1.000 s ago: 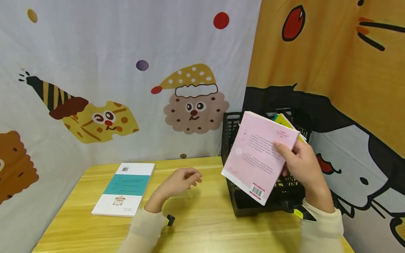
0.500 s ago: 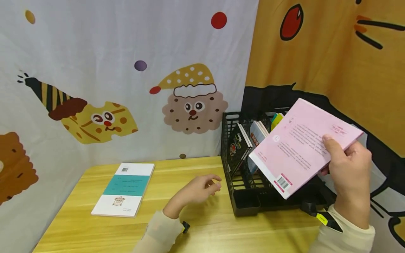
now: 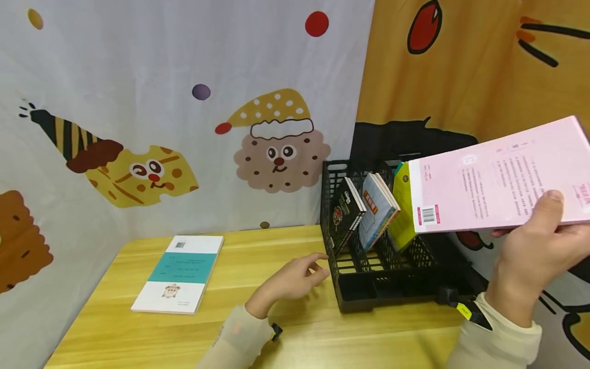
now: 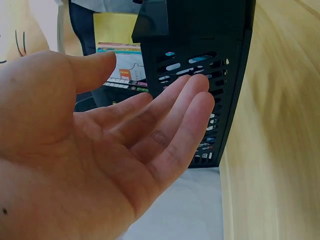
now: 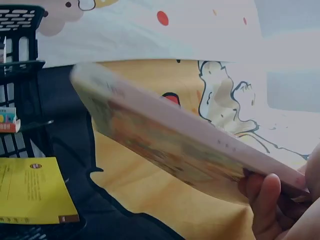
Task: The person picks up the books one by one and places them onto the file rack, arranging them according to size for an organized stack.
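Note:
My right hand (image 3: 539, 251) grips a pink book (image 3: 479, 179) by its lower right edge, thumb on the back cover and fingers beneath. The book is raised, turned sideways, over the right end of a black slotted rack (image 3: 357, 292). In the right wrist view its spine (image 5: 200, 130) and part of the other cover show. My left hand (image 3: 292, 279) is beside the rack's left side, fingers loosely bent and holding nothing; whether a fingertip touches the rack I cannot tell. Dark books (image 3: 346, 215), light blue books (image 3: 375, 210) and a yellow-green book (image 3: 402, 205) lean in the rack's compartments.
A white and teal book (image 3: 180, 274) lies flat on the wooden table (image 3: 258, 246) at the left. Printed cloth (image 3: 276, 61) hangs behind the table, and an orange and black patterned cloth (image 3: 392, 77) hangs at the right.
My right hand has carried the pink book right and upward and turned it sideways, uncovering the books in the rack. My left hand has moved right, close to the rack.

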{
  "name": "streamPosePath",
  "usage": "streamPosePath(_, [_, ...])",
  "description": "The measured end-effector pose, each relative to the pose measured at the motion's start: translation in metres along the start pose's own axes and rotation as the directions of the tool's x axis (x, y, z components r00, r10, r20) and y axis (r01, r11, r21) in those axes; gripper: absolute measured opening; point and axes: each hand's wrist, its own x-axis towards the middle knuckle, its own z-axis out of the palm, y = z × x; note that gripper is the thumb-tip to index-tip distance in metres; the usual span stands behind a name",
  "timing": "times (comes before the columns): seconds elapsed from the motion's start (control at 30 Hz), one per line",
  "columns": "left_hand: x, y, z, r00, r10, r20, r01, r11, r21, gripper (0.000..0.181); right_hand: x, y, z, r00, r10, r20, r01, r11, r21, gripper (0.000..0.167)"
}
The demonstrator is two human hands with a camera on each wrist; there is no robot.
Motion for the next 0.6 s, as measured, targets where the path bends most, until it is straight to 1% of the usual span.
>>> streamPosePath(0.03, [0.0,0.0,0.0,1.0,0.001,0.001,-0.001,1.0,0.002,0.053,0.001,0.002,-0.001,1.0,0.0,-0.023,0.001,0.999,0.032,0.032])
streamPosePath(0.1, [0.0,0.0,0.0,1.0,0.008,0.002,-0.008,1.0,0.005,0.054,0.004,0.006,-0.003,0.998,-0.007,-0.068,0.011,0.999,0.052,0.03])
streamPosePath(0.13, [0.0,0.0,0.0,1.0,0.01,0.001,-0.01,1.0,0.004,0.054,0.005,0.008,-0.004,0.996,-0.027,-0.082,0.027,1.0,0.005,0.029])
streamPosePath(0.17, [0.001,0.0,0.0,1.0,0.013,0.002,-0.013,1.0,0.004,0.054,0.006,0.011,-0.005,0.994,-0.064,-0.086,0.059,0.997,-0.057,0.029])
streamPosePath(0.23, [0.001,0.001,0.001,1.0,0.012,0.007,-0.012,1.0,-0.002,0.054,0.008,0.017,-0.008,0.988,-0.115,-0.1,0.102,0.987,-0.128,0.028])
streamPosePath(0.33, [0.002,0.002,0.003,1.0,0.005,0.013,-0.005,1.0,-0.015,0.055,0.011,0.024,-0.009,0.978,-0.186,-0.094,0.167,0.969,-0.184,0.028])
streamPosePath(0.37, [0.002,0.002,0.004,1.0,0.003,0.013,-0.003,1.0,-0.017,0.055,0.012,0.025,-0.008,0.976,-0.2,-0.085,0.183,0.967,-0.175,0.029])
streamPosePath(0.4, [0.002,0.002,0.004,1.0,0.002,0.01,-0.002,1.0,-0.016,0.055,0.013,0.026,-0.007,0.976,-0.204,-0.079,0.186,0.965,-0.184,0.03])
streamPosePath(0.47, [0.002,0.002,0.007,1.0,-0.001,0.004,0.001,1.0,-0.023,0.056,0.015,0.03,-0.006,0.978,-0.205,-0.049,0.188,0.954,-0.234,0.033])
streamPosePath(0.5, [0.003,0.003,0.008,1.0,-0.002,0.001,0.002,1.0,-0.026,0.057,0.015,0.032,-0.006,0.978,-0.206,-0.031,0.188,0.938,-0.292,0.035])
streamPosePath(0.53, [0.003,0.003,0.009,1.0,-0.005,0.0,0.005,0.999,-0.033,0.057,0.016,0.036,-0.006,0.978,-0.21,-0.01,0.193,0.915,-0.355,0.036])
streamPosePath(0.6, [0.003,0.003,0.012,1.0,-0.012,0.004,0.012,0.999,-0.037,0.058,0.017,0.045,-0.009,0.977,-0.21,0.033,0.2,0.859,-0.472,0.038])
